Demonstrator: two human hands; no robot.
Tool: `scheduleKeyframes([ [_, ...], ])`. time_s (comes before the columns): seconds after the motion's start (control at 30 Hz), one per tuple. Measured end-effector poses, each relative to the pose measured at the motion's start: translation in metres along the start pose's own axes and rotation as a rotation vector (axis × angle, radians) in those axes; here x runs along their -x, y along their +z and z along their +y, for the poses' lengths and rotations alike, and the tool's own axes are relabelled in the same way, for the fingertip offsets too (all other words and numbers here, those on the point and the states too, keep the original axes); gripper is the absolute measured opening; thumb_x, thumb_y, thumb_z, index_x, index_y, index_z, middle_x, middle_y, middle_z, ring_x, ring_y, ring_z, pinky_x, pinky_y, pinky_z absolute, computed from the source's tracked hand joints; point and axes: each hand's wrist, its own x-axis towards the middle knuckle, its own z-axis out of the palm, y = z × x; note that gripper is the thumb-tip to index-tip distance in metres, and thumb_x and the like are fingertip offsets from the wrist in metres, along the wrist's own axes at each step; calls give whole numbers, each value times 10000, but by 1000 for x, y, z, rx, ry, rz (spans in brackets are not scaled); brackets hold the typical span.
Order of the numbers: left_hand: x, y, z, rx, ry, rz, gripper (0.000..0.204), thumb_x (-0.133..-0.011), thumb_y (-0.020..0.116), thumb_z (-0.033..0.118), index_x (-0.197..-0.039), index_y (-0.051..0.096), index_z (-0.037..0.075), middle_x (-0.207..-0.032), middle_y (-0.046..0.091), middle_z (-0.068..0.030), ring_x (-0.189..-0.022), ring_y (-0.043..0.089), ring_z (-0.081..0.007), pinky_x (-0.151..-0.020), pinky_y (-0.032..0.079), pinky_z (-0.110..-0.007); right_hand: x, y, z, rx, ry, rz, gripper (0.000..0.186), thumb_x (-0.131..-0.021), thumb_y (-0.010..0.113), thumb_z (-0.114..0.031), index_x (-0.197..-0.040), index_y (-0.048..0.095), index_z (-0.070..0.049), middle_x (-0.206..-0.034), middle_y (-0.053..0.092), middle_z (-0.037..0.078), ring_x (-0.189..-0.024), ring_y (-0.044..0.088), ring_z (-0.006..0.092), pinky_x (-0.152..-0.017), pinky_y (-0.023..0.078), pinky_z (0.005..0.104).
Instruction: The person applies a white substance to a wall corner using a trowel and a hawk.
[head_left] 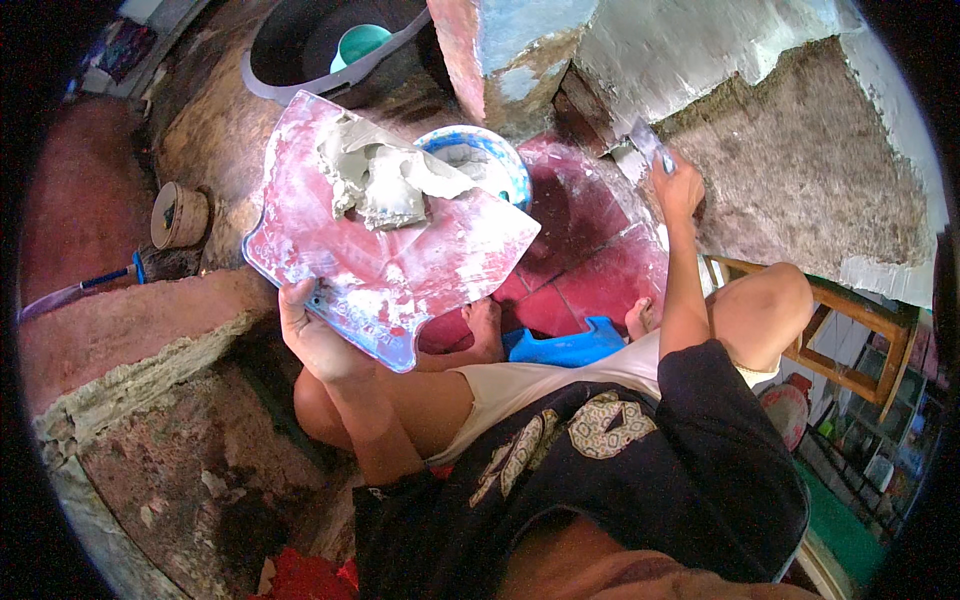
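Observation:
My left hand [328, 345] grips the lower edge of a flat plastic board [290, 225], thumb on top. The board is pinkish with a blue edge and white smears. A heap of wet grey-white plaster [385, 188] lies on its far half. Out to the right, my right hand [680, 187] is closed round a putty knife [647, 140], its blade angled up and left at the lower wall. Fresh grey plaster [690, 60] covers the wall's upper part, above a rough brown bare patch [800, 160]. Partly behind the board stands a white-and-blue bucket [517, 170] with pale material inside.
I sit low above red floor tiles [570, 275], with a blue plastic stool [565, 346] below me. A black tub [285, 55] holding a turquoise pail [360, 45] stands at the far left. A small beige pot [180, 217] is at left, a wooden frame [860, 380] at right.

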Motion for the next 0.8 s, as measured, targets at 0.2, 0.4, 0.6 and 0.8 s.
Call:
scheduleKeyframes([
  [0.2, 3, 8, 1, 20, -48, -48, 373, -727, 436, 143, -1065, 459, -14, -1021, 532, -129, -958, 513, -248, -873, 385, -380, 22, 5, -9, -111, -77, -21, 255, -722, 574, -330, -850, 641, -120, -745, 601, 161, -660, 581, 345, -591, 455, 421],
  [0.4, 0, 7, 0, 70, -90, -72, 398, -729, 428, 144, -1093, 440, -17, -1045, 524, -136, -971, 510, -257, -874, 385, -382, -12, 49, -24, -158, -131, 3, 247, -732, 566, -302, -849, 640, -98, -713, 595, 186, -656, 581, 353, -592, 459, 424],
  [0.6, -1, 4, 0, 39, -83, -67, 410, -731, 421, 145, -1105, 428, -21, -1059, 518, -143, -985, 504, -262, -883, 379, -391, 12, 41, 5, -67, -79, 79, 226, -743, 562, -270, -818, 641, -72, -635, 574, 194, -584, 568, 356, -558, 454, 421],
  [0.8, 5, 15, -1, 0, -56, -53, 410, -727, 426, 150, -1099, 433, -21, -1058, 519, -138, -984, 504, -263, -890, 372, -395, 44, 26, 30, -110, -70, 100, 195, -749, 572, -237, -814, 640, -67, -632, 567, 178, -583, 563, 348, -533, 445, 403],
])
